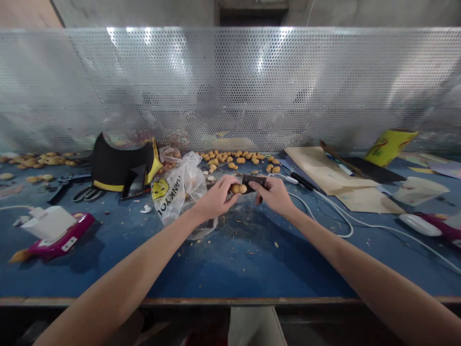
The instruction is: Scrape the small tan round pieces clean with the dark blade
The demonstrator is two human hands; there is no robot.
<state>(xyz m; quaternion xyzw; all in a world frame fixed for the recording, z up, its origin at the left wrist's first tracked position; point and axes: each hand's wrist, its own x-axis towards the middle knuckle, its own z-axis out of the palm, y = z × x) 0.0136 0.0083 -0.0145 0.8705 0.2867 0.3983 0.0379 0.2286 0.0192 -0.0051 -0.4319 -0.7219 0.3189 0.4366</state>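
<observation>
Peanut [237, 189] in left hand [213, 198], dark sheet [248, 183] in right hand [275, 196]

Left fingers were grasping the peanut in a pinch, its long axis lying roughly sideways and its right end exposed. Right fingers were grasping the small dark sheet, thumb on the near face. The sheet's left part lay right at the peanut's exposed end; contact between the two could not be told for certain. Both hands were above the middle of the worktop [230, 276], whose blue surface bore scattered crumbs.

Just left of the left hand: a crumpled clear plastic bag [180, 190], printed with a yellow face and lettering. Behind the hands: a loose spread of peanuts [239, 154]. Right of the right hand: a white cable [344, 215] in loops, then brown paper [338, 182] lying flat, with a tilted yellow tub [389, 150] behind it and a white cup [420, 191] on its side to the right.

Farther left: a black case [120, 166] with yellow trim, and a white adapter [54, 222] on a purple block [68, 242]. At the back, a perforated metal screen [230, 86] spanned the view.
</observation>
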